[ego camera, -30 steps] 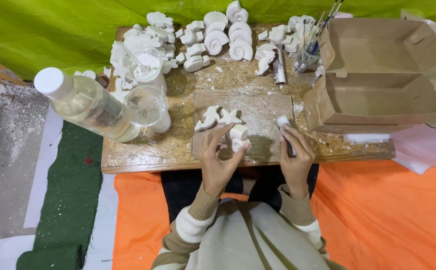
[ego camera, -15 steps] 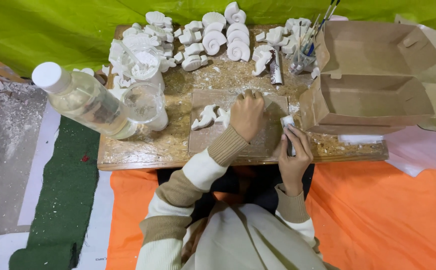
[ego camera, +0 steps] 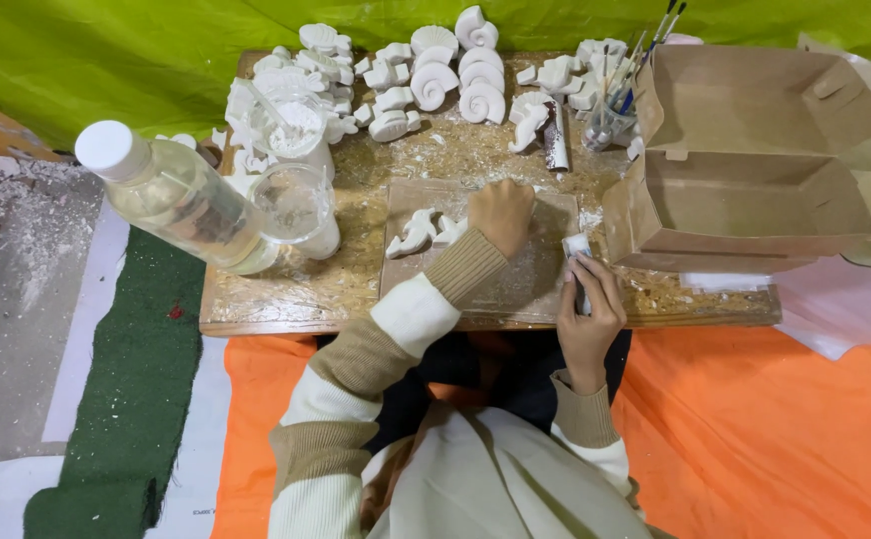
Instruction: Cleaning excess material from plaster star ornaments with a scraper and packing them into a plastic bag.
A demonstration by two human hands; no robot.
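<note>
**Two hands at a plaster-casting bench, seen from above**

The left hand [ego camera: 500, 213] reaches forward over the brown work board [ego camera: 545, 274], fingers curled under; what it grips, if anything, cannot be told. Just left of it, two small white plaster figures [ego camera: 426, 232] lie on the board. The right hand [ego camera: 587, 299] rests at the board's right edge, closed around a small white-tipped tool [ego camera: 577, 248]. The wooden bench [ego camera: 286, 299] is dusted with powder. At its far side stand rows of white shell-shaped casts [ego camera: 455, 80] and a jar of brushes [ego camera: 610, 120]. A clear plastic bottle [ego camera: 171, 195] lies at the left beside a glass cup [ego camera: 296, 205]. An open cardboard box [ego camera: 755, 170] sits at the right.
</note>
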